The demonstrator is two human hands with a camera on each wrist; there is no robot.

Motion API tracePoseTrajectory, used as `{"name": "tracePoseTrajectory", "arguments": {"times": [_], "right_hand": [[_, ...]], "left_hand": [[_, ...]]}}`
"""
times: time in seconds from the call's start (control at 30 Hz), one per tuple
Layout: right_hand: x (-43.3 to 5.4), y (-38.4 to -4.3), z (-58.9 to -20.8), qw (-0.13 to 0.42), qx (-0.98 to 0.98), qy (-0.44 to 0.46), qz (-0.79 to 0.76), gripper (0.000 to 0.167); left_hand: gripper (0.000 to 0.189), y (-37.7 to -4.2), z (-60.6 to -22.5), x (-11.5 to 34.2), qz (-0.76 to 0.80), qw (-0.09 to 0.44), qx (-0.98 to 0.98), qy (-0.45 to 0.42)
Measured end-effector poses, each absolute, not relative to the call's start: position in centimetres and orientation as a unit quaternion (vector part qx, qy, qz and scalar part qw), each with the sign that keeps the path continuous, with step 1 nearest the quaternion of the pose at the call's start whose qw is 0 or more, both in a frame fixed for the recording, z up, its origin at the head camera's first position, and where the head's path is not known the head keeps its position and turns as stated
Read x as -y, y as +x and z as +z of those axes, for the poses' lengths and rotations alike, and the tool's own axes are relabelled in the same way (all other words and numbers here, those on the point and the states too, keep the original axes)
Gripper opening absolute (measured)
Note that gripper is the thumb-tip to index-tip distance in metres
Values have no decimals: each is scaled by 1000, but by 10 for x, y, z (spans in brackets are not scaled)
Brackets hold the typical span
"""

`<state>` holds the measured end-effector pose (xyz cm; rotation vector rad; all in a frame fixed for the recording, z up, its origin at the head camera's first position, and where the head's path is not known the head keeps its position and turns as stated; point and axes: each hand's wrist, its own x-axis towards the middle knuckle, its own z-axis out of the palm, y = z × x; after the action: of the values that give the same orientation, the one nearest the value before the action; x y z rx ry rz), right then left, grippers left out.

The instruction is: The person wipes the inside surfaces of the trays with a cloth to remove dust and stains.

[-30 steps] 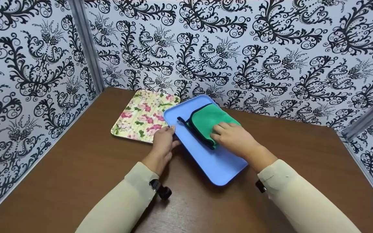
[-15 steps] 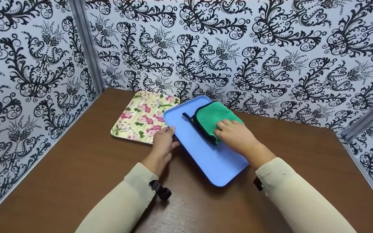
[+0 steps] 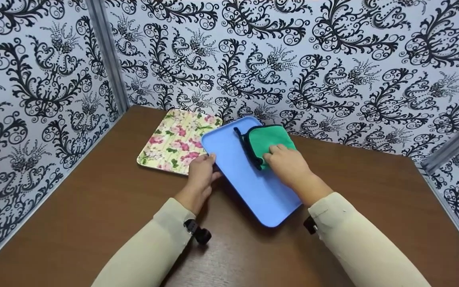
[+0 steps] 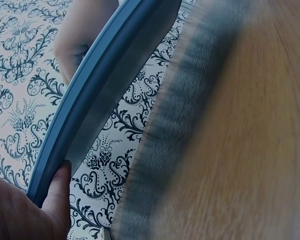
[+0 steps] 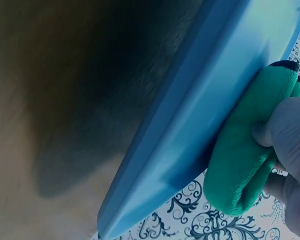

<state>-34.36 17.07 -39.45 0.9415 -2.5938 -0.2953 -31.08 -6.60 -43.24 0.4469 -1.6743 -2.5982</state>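
Observation:
A blue rectangular tray is held tilted above the table by my left hand, which grips its left edge with the thumb on top. In the left wrist view the fingers press against the tray's edge. My right hand holds a folded green cloth with black edging against the tray's upper face, toward the far right side. The right wrist view shows the cloth bunched between thumb and fingers, touching the tray.
On the brown table, a flat floral board or tray lies at the back left, partly behind the blue tray. Patterned black-and-white walls enclose the table at the back and sides.
My right hand has slid the green cloth across the tray, away from the left edge toward the far right side. The left hand and the tray stay nearly still.

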Motion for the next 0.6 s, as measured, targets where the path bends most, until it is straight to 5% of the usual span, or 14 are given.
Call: {"name": "tracePoseTrajectory", "arguments": {"times": [0.33,0.6], "right_hand": [[-147,-337,-388,139,945,291,-63,16],[-125,-332,-387,178,923,337,-43,15]], "left_hand": [[37,-309,-431,67,-822,4,551,147],[35,-309,-431,66,-828,4,541,148]]}}
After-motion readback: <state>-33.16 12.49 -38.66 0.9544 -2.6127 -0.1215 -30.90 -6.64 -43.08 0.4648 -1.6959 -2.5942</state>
